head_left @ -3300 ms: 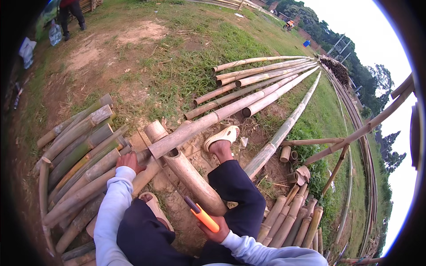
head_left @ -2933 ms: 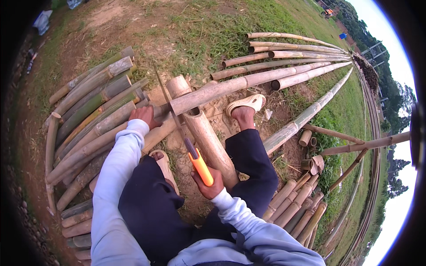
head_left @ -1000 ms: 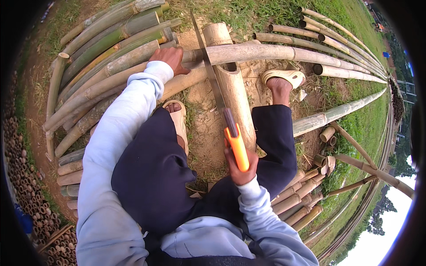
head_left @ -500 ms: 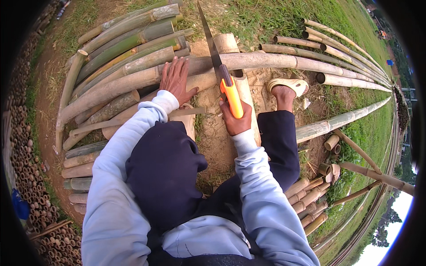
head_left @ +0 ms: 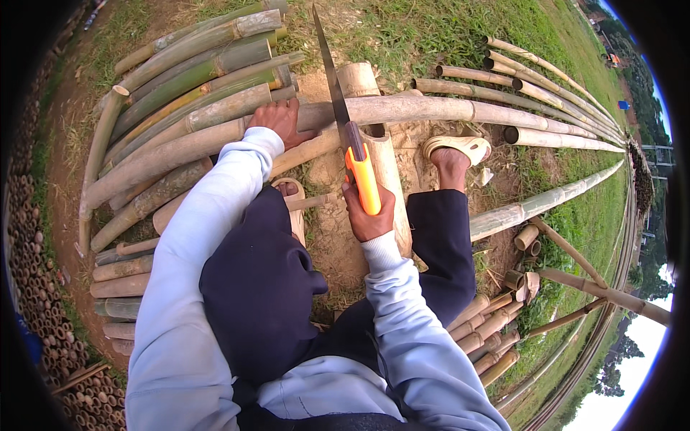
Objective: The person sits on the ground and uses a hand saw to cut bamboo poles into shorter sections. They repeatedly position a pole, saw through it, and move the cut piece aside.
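Note:
My right hand (head_left: 373,221) is closed round the orange handle of a hand saw (head_left: 366,178). The long dark blade points away from me and lies across a long bamboo pole (head_left: 424,108). Just left of the blade, my left hand (head_left: 277,122) grips the top of this pole, its fingers curled over the far side. Beneath the pole runs a thick bamboo piece (head_left: 392,183) with an opening cut in its top. Its far end (head_left: 357,79) shows beyond the pole. The blade's contact with the pole is too fine to make out.
Several bamboo lengths (head_left: 194,68) lie stacked at the left, and more poles (head_left: 553,140) stretch off to the right. Short cut pieces (head_left: 489,330) are piled at lower right, near a bamboo frame (head_left: 604,291). My sandalled foot (head_left: 456,152) stands just right of the bamboo piece.
My right hand has drawn the saw back toward me and slightly left. My left hand's fingers, stretched out before, are now curled over the pole. The whole view has shifted slightly.

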Demonstrator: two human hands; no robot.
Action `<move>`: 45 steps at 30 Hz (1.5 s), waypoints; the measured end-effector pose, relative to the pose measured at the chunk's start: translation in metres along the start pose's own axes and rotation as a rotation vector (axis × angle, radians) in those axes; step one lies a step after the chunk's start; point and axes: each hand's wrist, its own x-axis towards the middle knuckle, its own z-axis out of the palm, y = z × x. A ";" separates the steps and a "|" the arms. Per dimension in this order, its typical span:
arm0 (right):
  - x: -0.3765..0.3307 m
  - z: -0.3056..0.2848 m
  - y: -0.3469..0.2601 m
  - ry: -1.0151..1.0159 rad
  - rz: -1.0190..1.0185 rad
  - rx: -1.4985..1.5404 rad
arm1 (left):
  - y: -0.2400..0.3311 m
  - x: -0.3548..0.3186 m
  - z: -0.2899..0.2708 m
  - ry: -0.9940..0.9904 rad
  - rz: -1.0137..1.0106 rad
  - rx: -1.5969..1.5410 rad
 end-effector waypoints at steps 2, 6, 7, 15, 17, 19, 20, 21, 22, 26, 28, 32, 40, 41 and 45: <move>-0.015 -0.006 -0.001 -0.005 0.039 0.008 | 0.003 -0.005 0.001 0.066 0.014 0.011; -0.133 -0.047 -0.010 -0.022 0.109 -0.104 | -0.005 -0.009 0.000 0.116 0.002 0.008; -0.165 -0.061 -0.017 -0.027 0.124 -0.113 | -0.007 -0.008 0.004 0.140 -0.010 -0.022; -0.025 -0.012 -0.011 0.015 0.079 -0.014 | -0.002 0.001 0.017 0.207 0.020 -0.077; 0.006 -0.002 -0.010 0.010 0.023 0.013 | 0.003 0.003 0.009 0.199 -0.004 -0.080; 0.001 0.000 0.002 -0.025 0.000 -0.006 | -0.004 0.007 -0.001 0.134 -0.008 -0.062; -0.036 -0.010 0.003 -0.011 0.069 -0.019 | -0.001 0.003 -0.002 0.135 -0.005 -0.057; -0.071 -0.019 -0.002 0.022 0.054 -0.023 | -0.004 0.006 -0.005 0.151 -0.016 -0.052; -0.110 -0.034 -0.010 0.038 0.093 -0.058 | -0.003 -0.003 0.002 0.138 -0.028 -0.056; -0.199 -0.072 -0.028 -0.062 0.113 -0.191 | -0.008 -0.009 0.017 0.208 -0.063 -0.032; -0.163 -0.060 -0.029 -0.022 0.079 -0.134 | -0.007 -0.005 0.015 0.178 -0.064 -0.041; -0.011 -0.005 -0.004 0.019 -0.005 -0.005 | 0.004 0.004 0.006 0.179 -0.019 -0.051; -0.157 -0.054 -0.005 -0.008 0.091 -0.106 | -0.009 -0.003 0.010 0.127 -0.041 -0.046; -0.185 -0.071 -0.020 -0.041 0.156 -0.170 | -0.007 -0.005 0.007 0.140 -0.041 -0.068; -0.155 -0.061 -0.026 0.009 0.027 -0.157 | -0.009 0.002 0.008 0.190 -0.046 -0.042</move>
